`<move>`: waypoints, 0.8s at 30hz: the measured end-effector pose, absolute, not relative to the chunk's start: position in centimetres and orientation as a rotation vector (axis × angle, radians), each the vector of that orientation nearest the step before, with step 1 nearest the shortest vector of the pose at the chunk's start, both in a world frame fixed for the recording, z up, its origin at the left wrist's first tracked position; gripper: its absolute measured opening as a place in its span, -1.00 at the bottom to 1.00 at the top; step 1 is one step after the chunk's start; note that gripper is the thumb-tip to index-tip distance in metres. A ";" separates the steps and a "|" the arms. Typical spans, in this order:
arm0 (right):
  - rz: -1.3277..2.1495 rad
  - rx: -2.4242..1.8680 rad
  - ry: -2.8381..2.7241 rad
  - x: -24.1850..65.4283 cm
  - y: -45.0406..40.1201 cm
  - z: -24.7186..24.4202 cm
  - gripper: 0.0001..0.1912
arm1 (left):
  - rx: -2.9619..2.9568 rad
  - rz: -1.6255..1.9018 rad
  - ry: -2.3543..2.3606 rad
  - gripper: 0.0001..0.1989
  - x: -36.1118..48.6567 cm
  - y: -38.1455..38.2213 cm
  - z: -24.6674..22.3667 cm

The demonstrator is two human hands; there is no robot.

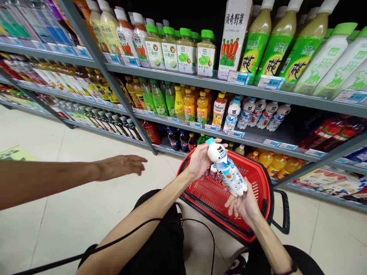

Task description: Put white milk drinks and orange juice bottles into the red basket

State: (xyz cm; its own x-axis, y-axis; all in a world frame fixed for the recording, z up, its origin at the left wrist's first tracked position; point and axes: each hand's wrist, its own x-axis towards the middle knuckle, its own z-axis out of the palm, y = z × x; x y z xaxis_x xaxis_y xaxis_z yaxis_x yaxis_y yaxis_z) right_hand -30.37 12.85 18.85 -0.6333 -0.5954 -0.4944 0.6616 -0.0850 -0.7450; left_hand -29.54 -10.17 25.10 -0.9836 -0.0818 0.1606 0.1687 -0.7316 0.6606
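Behind the drink (230, 173), small bottles (213, 172) seemingly sit in the basket (204, 195).

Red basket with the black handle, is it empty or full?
Neither: small white-and-red bottles are in the red plastic basket, but much of its bottom shows bare.

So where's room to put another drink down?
Middle shelf, between the white-topped bottles and red drinks; the basket's floor, between its little bottles and near rim; the tiles between basket and outstretched hand. The top shelf is crowded with bottles.
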 end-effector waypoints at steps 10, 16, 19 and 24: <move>-1.807 -0.284 1.364 -31.7 15.0 21.4 -0.25 | -0.152 -2.669 -1.367 -0.32 -29.9 -8.7 23.7; -1.754 -0.418 1.554 -31.7 17.7 21.7 -0.50 | -0.447 -2.495 -1.760 -0.19 -30.5 -7.7 21.9; -1.954 -0.346 1.622 -31.8 18.6 21.7 -0.49 | -0.675 -2.152 -2.452 -0.11 -29.9 -7.1 18.6; -2.194 -0.199 1.691 -32.4 19.9 22.3 -0.43 | -0.916 -0.810 -3.383 -0.27 -26.6 -3.1 10.7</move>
State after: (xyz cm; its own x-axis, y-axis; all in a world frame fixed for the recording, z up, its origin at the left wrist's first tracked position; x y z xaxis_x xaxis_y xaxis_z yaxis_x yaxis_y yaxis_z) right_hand -32.39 19.87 22.28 -0.9246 -0.3656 -0.1074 0.1969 -0.2171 -0.9561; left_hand -26.60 -3.13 10.71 -0.7748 0.5538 -0.3049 0.3557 0.7806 0.5139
